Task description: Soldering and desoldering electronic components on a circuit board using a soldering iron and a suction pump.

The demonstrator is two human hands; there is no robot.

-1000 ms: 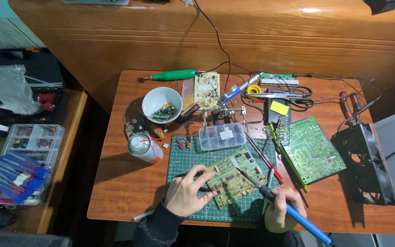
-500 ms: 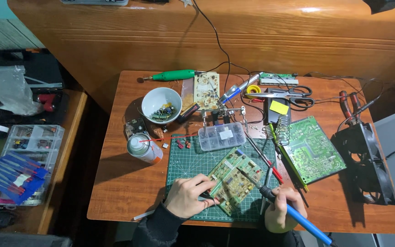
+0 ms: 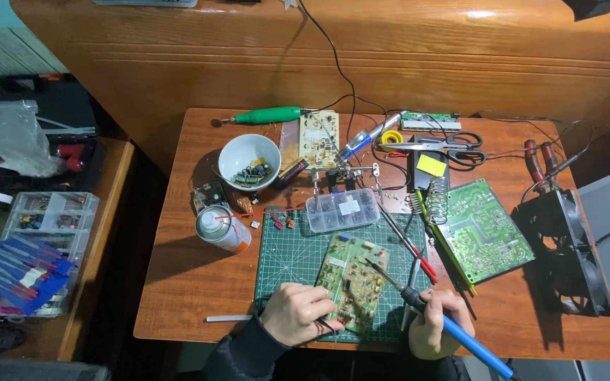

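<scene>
Two hands on one job. Left hand (image 3: pixel 298 323) pins the near-left corner of the board (image 3: pixel 353 281), fingers curled and pressed onto its edge, so the board sits tilted on the green mat (image 3: pixel 294 254) and can't slide under tool pressure. Right hand (image 3: pixel 438 326) is closed around the blue handle of the iron (image 3: pixel 418 303) in a pen-style grip; the tip angles up-left and lands on or just above the board's middle, can't tell if it touches.

Board lies at the mat's near edge, close to the body, which keeps both wrists resting on the table (image 3: pixel 178 282).

Parts box (image 3: pixel 342 210) sits at the mat's far edge, just beyond the board, within reach. Spray can (image 3: pixel 222 228) lies on its side left of the mat. White bowl (image 3: pixel 249 161) with loose parts stands further back left. Coil stand (image 3: pixel 437 200) is right of the mat, on the iron's side. Second green board (image 3: pixel 483 229) lies flat beside it, out of the work zone. Scissors (image 3: pixel 443 144) and the green rotary tool (image 3: pixel 266 115) are parked along the far edge. Black fan (image 3: pixel 566 250) stands at the right edge, near the second board.
</scene>
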